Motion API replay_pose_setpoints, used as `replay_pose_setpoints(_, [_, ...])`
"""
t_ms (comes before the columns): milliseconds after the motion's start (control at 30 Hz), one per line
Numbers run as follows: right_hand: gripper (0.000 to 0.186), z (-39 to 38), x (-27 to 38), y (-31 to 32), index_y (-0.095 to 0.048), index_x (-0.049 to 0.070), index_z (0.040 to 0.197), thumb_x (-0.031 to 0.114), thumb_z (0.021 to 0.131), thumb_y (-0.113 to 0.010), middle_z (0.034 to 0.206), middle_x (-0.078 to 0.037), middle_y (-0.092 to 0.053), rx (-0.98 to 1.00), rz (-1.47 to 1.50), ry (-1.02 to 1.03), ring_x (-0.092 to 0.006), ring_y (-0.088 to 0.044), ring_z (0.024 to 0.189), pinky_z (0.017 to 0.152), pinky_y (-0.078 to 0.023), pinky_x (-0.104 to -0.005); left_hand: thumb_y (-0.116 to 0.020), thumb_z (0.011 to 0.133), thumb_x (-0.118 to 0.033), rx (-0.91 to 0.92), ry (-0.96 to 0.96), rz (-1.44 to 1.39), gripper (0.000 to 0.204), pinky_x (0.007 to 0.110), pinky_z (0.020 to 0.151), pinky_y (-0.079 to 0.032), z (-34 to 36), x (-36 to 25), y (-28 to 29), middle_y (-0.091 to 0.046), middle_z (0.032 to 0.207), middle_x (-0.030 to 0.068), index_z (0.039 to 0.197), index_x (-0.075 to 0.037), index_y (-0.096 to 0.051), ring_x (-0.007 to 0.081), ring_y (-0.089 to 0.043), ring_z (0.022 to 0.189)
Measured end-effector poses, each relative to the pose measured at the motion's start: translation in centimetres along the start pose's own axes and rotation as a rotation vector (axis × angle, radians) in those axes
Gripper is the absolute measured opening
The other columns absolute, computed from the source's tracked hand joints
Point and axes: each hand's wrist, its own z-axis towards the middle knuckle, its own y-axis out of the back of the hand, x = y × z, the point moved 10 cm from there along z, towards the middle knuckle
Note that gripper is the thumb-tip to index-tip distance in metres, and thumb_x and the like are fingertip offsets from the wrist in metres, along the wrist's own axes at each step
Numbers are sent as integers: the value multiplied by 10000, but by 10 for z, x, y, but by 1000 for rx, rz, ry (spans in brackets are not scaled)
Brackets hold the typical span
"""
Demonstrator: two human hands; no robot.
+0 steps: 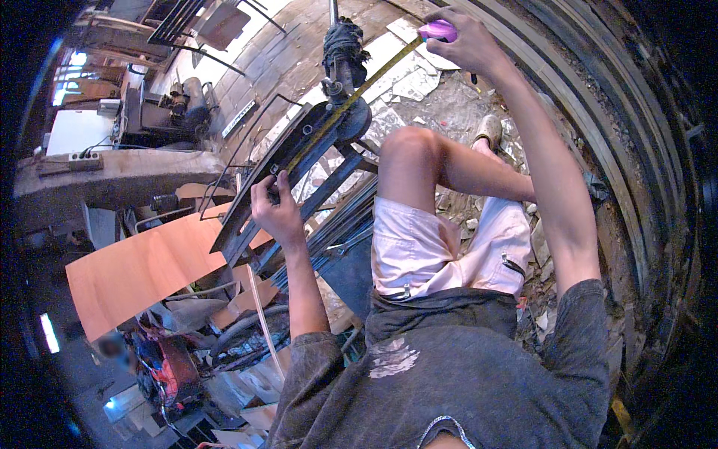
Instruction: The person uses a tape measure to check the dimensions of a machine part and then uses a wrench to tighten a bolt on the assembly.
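Broken pale slabs (415,84) are littering the workshop floor (273,71) around a slanting dark metal beam (299,135). A tape measure (440,31) is spanning part of the beam, its yellow blade (387,69) crossing the round plate (357,126) and reaching past the far end to the case. The right hand (467,45) is gripping that case, fingers curled closely round it. The left hand (278,206) is bending thumb and fingers by the beam's near half; whether it is pinching the blade's tip, I cannot tell. If that hold is proving loose, a tug from the case could be pulling the tip free, sending the blade recoiling. Uneven hands could be twisting it, too. The case is looking rounded and purple, the blade narrow and straight.
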Motion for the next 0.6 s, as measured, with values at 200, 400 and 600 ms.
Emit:
replay_pose_setpoints(200, [454, -11, -3, 10, -616, 34, 1082, 251, 691, -695, 1020, -225, -638, -44, 104, -95, -337, -636, 934, 841, -510, -391, -710, 841, -190, 60, 7, -5, 243, 356, 558, -413, -2, -6, -2, -570, 697, 111, 818, 32, -612, 224, -530, 607])
replay_pose_setpoints(400, [427, -4, -11, 4, -624, -13, 996, 272, 687, -698, 949, -234, -634, -126, 42, 44, -361, -632, 889, 805, -512, -410, -683, 871, -185, 102, 63, -56, 252, 321, 621, -458, -5, 3, -12, -617, 719, 116, 840, 59, -629, 195, -555, 641])
replay_pose_setpoints(600, [439, -7, -9, 7, -627, -22, 979, 278, 669, -709, 916, -237, -653, -113, 118, 42, -352, -645, 862, 779, -524, -396, -665, 888, -169, 86, 62, 9, 242, 324, 629, -464, -6, -5, -14, -641, 739, 121, 851, 69, -638, 178, -565, 660])
